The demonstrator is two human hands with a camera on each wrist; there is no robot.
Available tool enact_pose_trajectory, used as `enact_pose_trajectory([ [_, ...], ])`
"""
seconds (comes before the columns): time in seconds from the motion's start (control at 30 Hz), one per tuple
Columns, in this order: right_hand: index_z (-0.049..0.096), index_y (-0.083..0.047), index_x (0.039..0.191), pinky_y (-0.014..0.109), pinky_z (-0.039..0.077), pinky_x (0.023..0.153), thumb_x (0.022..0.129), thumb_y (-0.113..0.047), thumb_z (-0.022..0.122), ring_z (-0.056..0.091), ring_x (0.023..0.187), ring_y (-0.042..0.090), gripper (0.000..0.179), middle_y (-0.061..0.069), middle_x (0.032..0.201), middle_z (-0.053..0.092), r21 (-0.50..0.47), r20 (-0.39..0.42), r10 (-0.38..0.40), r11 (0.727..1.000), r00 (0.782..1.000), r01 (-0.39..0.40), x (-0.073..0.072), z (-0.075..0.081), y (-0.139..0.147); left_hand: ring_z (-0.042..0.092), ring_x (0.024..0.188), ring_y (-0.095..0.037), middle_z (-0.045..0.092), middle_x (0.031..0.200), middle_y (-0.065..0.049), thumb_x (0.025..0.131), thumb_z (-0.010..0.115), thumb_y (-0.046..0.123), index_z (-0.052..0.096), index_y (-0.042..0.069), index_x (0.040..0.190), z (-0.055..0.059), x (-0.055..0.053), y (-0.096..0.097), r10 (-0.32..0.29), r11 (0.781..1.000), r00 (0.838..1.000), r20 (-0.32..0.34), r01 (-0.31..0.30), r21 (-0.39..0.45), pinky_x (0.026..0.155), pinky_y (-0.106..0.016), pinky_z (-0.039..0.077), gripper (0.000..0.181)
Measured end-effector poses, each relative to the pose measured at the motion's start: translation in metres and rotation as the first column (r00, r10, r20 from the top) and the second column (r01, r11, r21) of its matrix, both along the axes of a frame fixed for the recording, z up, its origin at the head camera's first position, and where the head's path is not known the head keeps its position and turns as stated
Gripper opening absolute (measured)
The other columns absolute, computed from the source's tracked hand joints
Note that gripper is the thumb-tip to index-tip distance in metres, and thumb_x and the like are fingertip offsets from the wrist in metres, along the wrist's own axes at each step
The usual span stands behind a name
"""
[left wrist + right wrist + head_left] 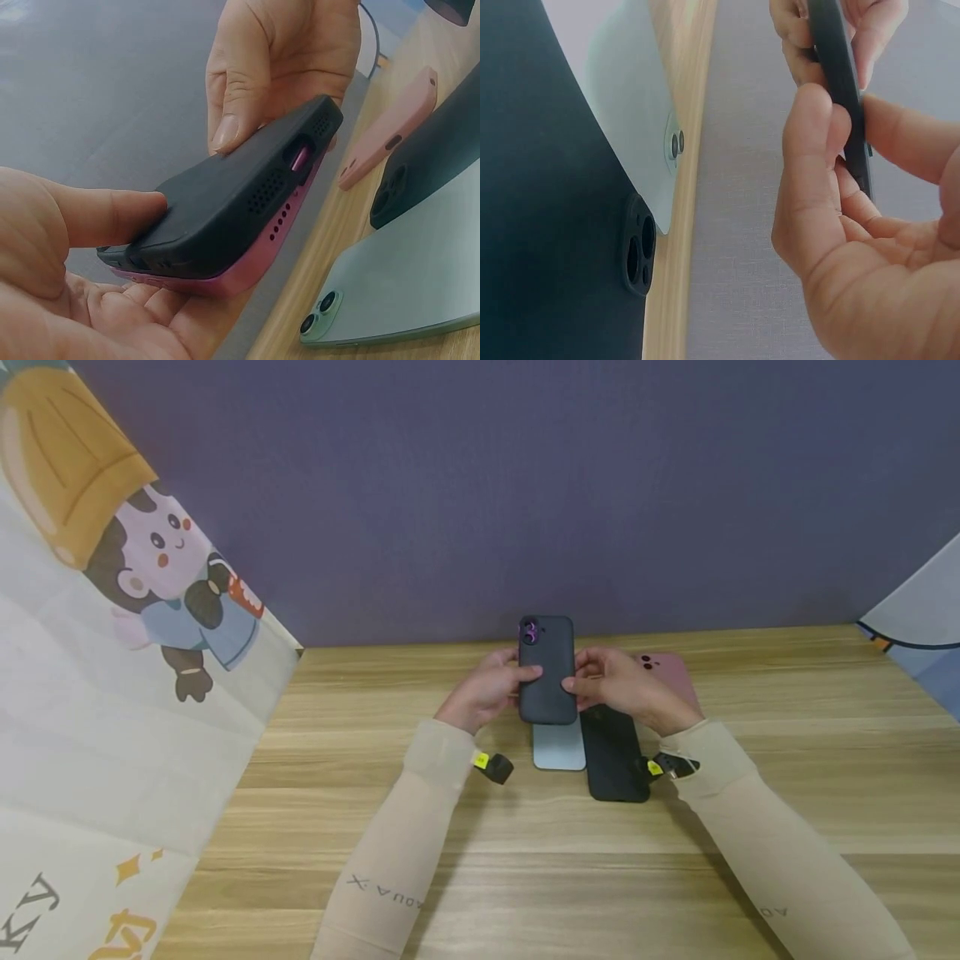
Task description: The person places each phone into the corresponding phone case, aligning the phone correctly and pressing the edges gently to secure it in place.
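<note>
Above the table's far side, both hands hold a black phone case (547, 685) together with a magenta phone (244, 276). In the left wrist view the case lies over the phone's back, and the phone's edge shows below the case along one end. My left hand (489, 687) grips one side, thumb on the case's back and fingers underneath. The right hand (617, 687) pinches the opposite side, with its thumb on the case too. Through the camera cutout a purple lens area (530, 632) shows. Seen from the right wrist, the case (847, 90) appears edge-on.
Beneath the hands, a pale green-grey phone (558, 750) lies on the wooden table (525, 877). Beside it are a black phone or case (618, 764) and a pink one (678, 675), partly behind the right hand. A dark blue-grey panel (480, 502) rises behind the table.
</note>
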State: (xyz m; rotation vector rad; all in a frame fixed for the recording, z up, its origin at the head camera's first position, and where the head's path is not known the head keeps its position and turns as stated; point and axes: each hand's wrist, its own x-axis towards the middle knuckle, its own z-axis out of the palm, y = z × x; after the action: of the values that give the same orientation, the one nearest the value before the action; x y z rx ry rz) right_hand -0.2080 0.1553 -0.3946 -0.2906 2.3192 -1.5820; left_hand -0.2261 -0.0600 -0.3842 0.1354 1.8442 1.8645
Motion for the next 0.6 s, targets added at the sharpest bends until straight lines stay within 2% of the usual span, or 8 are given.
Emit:
enact_pose_trajectory([
  [0.1,0.052,0.004,0.127,0.041,0.063,0.085,0.103,-0.015,0.061,0.071,0.086,0.019,0.031,0.015,0.105,0.065,0.016,0.005,-0.005,1.0,1.0,0.004,0.0,0.0,-0.001,0.069,0.097,-0.022,0.064,0.131,-0.028,0.104,0.055,0.007,0.045,-0.002,0.144,-0.001,0.0,0.0,0.0,1.0,1.0,-0.002,0.0,-0.005,0.08,-0.033,0.057,0.042],
  [0.33,0.055,0.001,0.121,0.039,0.061,0.086,0.107,-0.025,0.054,0.068,0.089,0.02,0.03,0.015,0.107,0.065,0.046,0.0,-0.035,0.998,0.999,0.035,0.003,0.004,-0.001,0.068,0.115,-0.03,0.064,0.134,-0.024,0.105,0.053,0.006,0.043,0.0,0.146,0.0,0.0,0.001,-0.061,0.998,0.998,-0.013,0.061,-0.018,0.097,-0.044,0.056,0.042],
  [0.47,0.057,-0.002,0.122,0.036,0.059,0.087,0.11,-0.035,0.047,0.064,0.09,0.02,0.036,0.009,0.103,0.062,0.029,-0.008,-0.106,0.994,0.994,0.106,0.005,0.008,0.002,0.067,0.119,-0.032,0.064,0.135,-0.023,0.106,0.051,0.007,0.042,0.002,0.145,0.0,0.001,0.002,-0.113,0.993,0.993,-0.023,0.113,-0.03,0.102,-0.048,0.054,0.04],
  [0.6,0.056,-0.002,0.119,0.031,0.059,0.079,0.111,-0.037,0.043,0.061,0.081,0.014,0.039,0.003,0.096,0.06,-0.049,-0.039,-0.189,0.981,0.981,0.187,0.005,0.011,0.005,0.069,0.114,-0.028,0.064,0.134,-0.024,0.107,0.051,0.007,0.042,0.004,0.148,-0.001,0.0,0.002,-0.17,0.985,0.985,-0.034,0.168,-0.046,0.099,-0.045,0.056,0.042],
])
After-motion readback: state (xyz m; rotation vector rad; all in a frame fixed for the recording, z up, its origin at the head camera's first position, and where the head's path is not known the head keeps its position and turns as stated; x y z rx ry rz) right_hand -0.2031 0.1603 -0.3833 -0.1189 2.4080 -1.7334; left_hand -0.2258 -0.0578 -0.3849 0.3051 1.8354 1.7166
